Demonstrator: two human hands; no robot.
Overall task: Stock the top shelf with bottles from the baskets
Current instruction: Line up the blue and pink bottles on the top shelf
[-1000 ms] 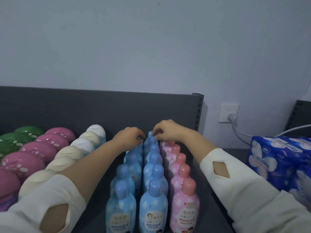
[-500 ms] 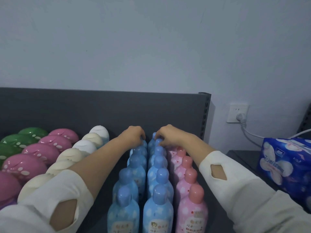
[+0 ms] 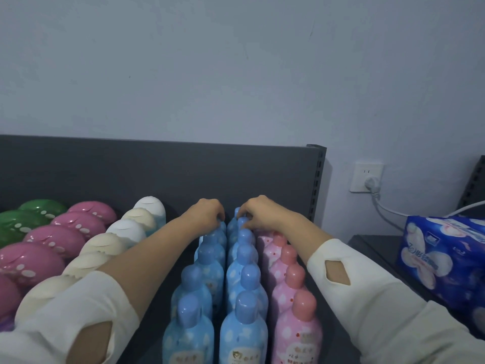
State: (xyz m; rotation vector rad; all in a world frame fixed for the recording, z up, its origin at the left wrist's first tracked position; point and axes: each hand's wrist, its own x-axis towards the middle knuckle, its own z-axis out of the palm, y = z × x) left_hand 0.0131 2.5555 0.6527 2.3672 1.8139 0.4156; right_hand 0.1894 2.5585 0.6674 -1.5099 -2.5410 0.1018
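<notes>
Vs 1 s ago the view is sitting a bit further left, so the socket [image 3: 366, 176] and tissue pack [image 3: 441, 258] are showing further R. The left hand [image 3: 206, 214] and right hand [image 3: 262, 212] are staying at the back of the left blue row [image 3: 194, 308] and right blue row [image 3: 246, 282], barely shifted.

The pale wall [image 3: 236, 74] is filling the top half. Below it the dark back panel [image 3: 131, 169] is running across to a slotted upright [image 3: 317, 179] on the R. The top shelf [image 3: 144, 348] is carrying btls in rows running front to back. On the L are green domed btls [image 3: 23, 222], pink domed btls [image 3: 44, 237] and a cream & white domed row [image 3: 105, 245]. R of centre, the two blue rows and a pink row [image 3: 294, 298] are standing upright, packed close. Both forearms, in cream sleeves [image 3: 380, 298] w/ diamond cut-outs, are reaching in from the bottom corners. The blue tissue pack is lying on a separate dark surface to the R.

The left hand is curling its fingers over the cap of the rear left blue btl [image 3: 222, 227], which is standing near the panel, mostly hidden. The right hand is pinching the cap of the rear right blue btl [image 3: 236, 212], just beside it. The hands are sitting close together, not touching. The socket is holding a plug [image 3: 371, 183], w/ a white cable [image 3: 393, 211] trailing down to the R.
</notes>
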